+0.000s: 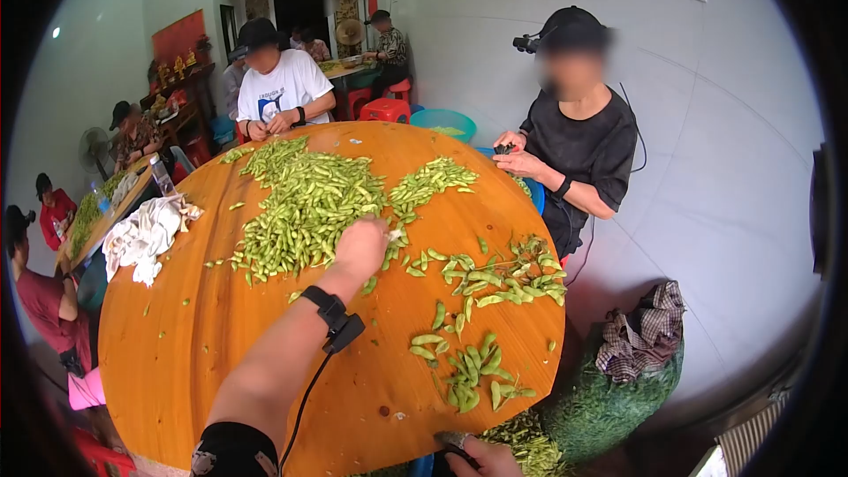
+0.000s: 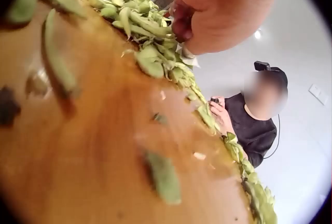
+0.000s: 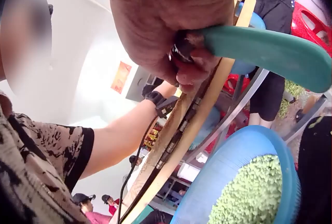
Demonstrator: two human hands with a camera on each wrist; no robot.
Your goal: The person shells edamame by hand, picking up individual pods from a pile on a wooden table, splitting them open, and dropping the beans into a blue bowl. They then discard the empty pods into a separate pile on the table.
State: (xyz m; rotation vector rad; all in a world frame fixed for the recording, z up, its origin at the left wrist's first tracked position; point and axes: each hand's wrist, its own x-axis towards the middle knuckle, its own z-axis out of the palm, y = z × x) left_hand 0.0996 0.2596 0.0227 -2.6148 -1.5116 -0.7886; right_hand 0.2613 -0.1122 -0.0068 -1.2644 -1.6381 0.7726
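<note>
My left hand (image 1: 362, 247) reaches over the table to the right edge of a big heap of green soybean pods (image 1: 305, 203). In the left wrist view its fingers curl down at the pods (image 2: 150, 60), with something white at the fingertips; whether they pinch a pod I cannot tell. Low at the table's near edge, my right hand (image 1: 493, 458) grips a tool with a flat, curved green handle (image 3: 270, 53), partly hidden by the hand. Below that hand stands a blue basin (image 3: 179, 216) holding shelled green beans (image 3: 249, 193).
Smaller bunches of pods (image 1: 477, 371) lie on the round wooden table (image 1: 265, 344). White cloths (image 1: 150, 234) rest at its left. Two people sit across it, one in a black shirt (image 1: 587, 146). A green net sack (image 1: 618, 397) stands on the floor at right.
</note>
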